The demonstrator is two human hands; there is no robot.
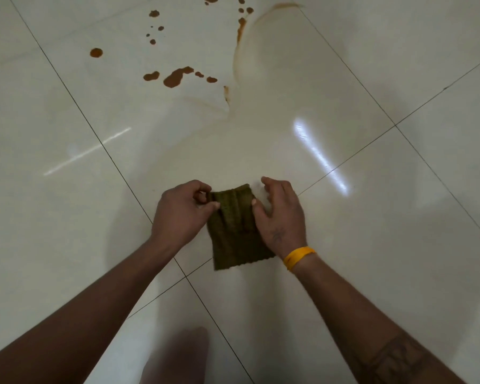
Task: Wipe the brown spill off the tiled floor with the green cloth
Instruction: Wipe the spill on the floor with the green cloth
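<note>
Hands: our left hand (178, 214) pinches the green cloth (233, 231); right hand (280, 217) splayed on its edge.
Room: brown spill (175, 77) well ahead.

Cloth (234, 234) on floor (67, 217), spill (175, 77) well beyond.

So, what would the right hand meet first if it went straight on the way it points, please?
Bare floor at first; further on, the right hand would probably reach the spill's thin brown streak.

Bare arms (89, 309); yellow wristband (299, 257) right wrist; forearm tattoo (394, 358).
</note>
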